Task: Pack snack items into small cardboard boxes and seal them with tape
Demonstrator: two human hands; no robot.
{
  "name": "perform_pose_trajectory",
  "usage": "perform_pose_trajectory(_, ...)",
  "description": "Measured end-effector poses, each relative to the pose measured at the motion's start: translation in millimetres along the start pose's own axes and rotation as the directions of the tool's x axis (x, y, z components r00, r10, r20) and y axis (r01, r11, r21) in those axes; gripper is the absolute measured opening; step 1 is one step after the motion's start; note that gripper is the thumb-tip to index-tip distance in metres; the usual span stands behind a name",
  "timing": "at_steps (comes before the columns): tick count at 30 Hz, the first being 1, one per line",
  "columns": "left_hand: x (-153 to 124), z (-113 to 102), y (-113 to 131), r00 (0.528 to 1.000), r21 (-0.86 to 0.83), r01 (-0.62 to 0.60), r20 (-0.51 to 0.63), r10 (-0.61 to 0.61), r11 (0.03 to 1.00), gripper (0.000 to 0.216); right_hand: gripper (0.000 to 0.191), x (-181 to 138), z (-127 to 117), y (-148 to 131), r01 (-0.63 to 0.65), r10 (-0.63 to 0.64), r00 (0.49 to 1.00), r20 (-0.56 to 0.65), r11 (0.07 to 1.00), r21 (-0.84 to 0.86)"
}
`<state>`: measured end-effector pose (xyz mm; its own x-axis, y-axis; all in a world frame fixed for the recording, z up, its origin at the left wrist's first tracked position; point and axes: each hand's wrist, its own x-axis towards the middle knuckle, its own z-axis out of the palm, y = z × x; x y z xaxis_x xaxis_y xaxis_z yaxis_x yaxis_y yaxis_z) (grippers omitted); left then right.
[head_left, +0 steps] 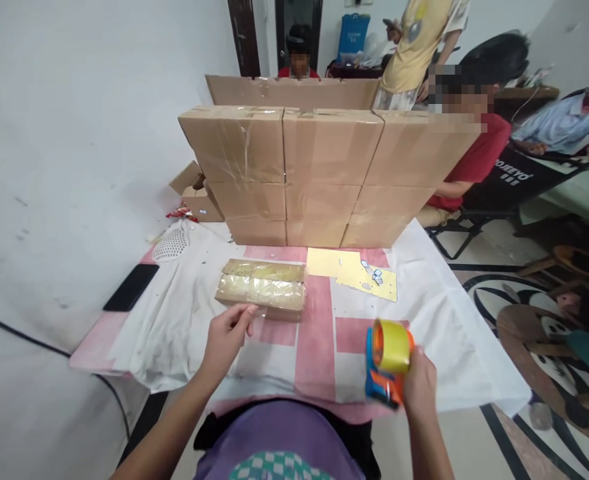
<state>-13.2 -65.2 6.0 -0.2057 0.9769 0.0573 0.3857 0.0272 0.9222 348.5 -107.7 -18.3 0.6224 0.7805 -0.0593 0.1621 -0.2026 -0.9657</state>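
Stacked cartons (pixel 324 173), yellow sheet (pixel 349 270), black phone (pixel 131 287), ppl seated behind.

One small taped parcel (pixel 261 288) lies on the table, and one tape dispenser (pixel 387 362) carries one yellowish roll. Nine sealed cartons (pixel 324 175) are stacked in a wall, three across and three high. One yellow sheet (pixel 347 269) and one black phone (pixel 130 287) complete the count.

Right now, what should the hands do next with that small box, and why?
Probably bring the right hand and its tape dispenser across to the small box. The left hand already touches the box's near edge, while the dispenser hangs off to the side, away from it.
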Motion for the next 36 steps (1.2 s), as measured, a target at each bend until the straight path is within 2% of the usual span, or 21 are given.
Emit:
perform_pose_trajectory(4, 1, 0, 7, 0.999, -0.098, 0.034, -0.025, -0.036, 0.995, 0.032, 0.062, 46, 57, 13, 0.101, -0.102, 0.995, -0.015, 0.992, -0.079)
perform_pose_trajectory(6, 1, -6, 5, 0.998, -0.109, 0.032, -0.051, -0.038, 0.993, 0.032, 0.061, 59, 72, 20, 0.134, -0.137, 0.990, -0.021, 0.984, -0.120)
perform_pose_trajectory(10, 3, -15, 0, 0.995, -0.142, 0.055, -0.080, -0.067, 0.988, 0.032, 0.055, 65, 67, 32, 0.117, -0.125, 0.991, -0.042, 0.981, -0.154)
perform_pose_trajectory(12, 3, -18, -1, 0.993, -0.155, 0.069, -0.082, -0.083, 0.985, 0.032, 0.045, 61, 58, 29, 0.114, -0.135, 0.983, -0.126, 0.980, -0.161)
perform_pose_trajectory(14, 3, -20, -2, 0.993, -0.165, 0.085, -0.066, -0.098, 0.983, 0.033, 0.035, 52, 55, 15, 0.198, -0.229, 0.938, -0.259, 0.970, -0.139)
perform_pose_trajectory(15, 2, -20, -2, 0.993, -0.169, 0.094, -0.050, -0.104, 0.981, 0.033, 0.030, 45, 58, 3, 0.282, -0.305, 0.910, -0.282, 0.952, -0.118)
perform_pose_trajectory(16, 1, -20, -1, 0.993, -0.173, 0.104, -0.030, -0.111, 0.979, 0.034, 0.026, 36, 65, -12, 0.390, -0.400, 0.881, -0.252, 0.916, -0.092)
perform_pose_trajectory(17, -1, -20, 0, 0.993, -0.178, 0.116, -0.006, -0.119, 0.977, 0.034, 0.021, 26, 74, -28, 0.501, -0.502, 0.851, -0.151, 0.864, -0.048)
perform_pose_trajectory(18, -2, -18, 1, 0.992, -0.187, 0.129, 0.019, -0.127, 0.974, 0.035, 0.016, 15, 86, -46, 0.596, -0.596, 0.803, 0.019, 0.803, 0.001)
perform_pose_trajectory(19, -4, -16, 2, 0.990, -0.199, 0.142, 0.043, -0.136, 0.970, 0.036, 0.012, 4, 100, -65, 0.676, -0.674, 0.714, 0.191, 0.734, 0.060)
perform_pose_trajectory(21, -6, -11, 5, 0.985, -0.229, 0.166, 0.084, -0.150, 0.959, 0.039, 0.011, -17, 129, -98, 0.738, -0.714, 0.532, 0.455, 0.655, 0.165)
perform_pose_trajectory(22, -7, -8, 6, 0.983, -0.245, 0.173, 0.102, -0.152, 0.954, 0.040, 0.014, -25, 143, -111, 0.746, -0.700, 0.469, 0.539, 0.641, 0.183)
perform_pose_trajectory(23, -8, -5, 7, 0.982, -0.261, 0.177, 0.116, -0.152, 0.949, 0.040, 0.016, -31, 156, -122, 0.751, -0.674, 0.431, 0.600, 0.637, 0.177)
perform_pose_trajectory(24, -9, -2, 8, 0.980, -0.277, 0.180, 0.129, -0.149, 0.944, 0.040, 0.015, -35, 166, -129, 0.746, -0.638, 0.417, 0.648, 0.647, 0.157)
perform_pose_trajectory(26, -12, 3, 9, 0.979, -0.317, 0.185, 0.147, -0.145, 0.930, 0.041, 0.004, -38, 180, -137, 0.709, -0.561, 0.436, 0.704, 0.696, 0.116)
perform_pose_trajectory(30, -18, 8, 10, 0.970, -0.418, 0.225, 0.183, -0.161, 0.880, 0.043, 0.019, -34, 187, -140, 0.598, -0.495, 0.481, 0.723, 0.789, 0.142)
perform_pose_trajectory(33, -22, 9, 15, 0.973, -0.480, 0.219, 0.178, -0.150, 0.849, 0.052, 0.018, -33, 184, -144, 0.588, -0.503, 0.508, 0.699, 0.796, 0.145)
perform_pose_trajectory(36, -21, 8, 21, 0.987, -0.473, 0.156, 0.105, -0.121, 0.867, 0.050, 0.018, -30, 186, -150, 0.601, -0.512, 0.524, 0.681, 0.789, 0.130)
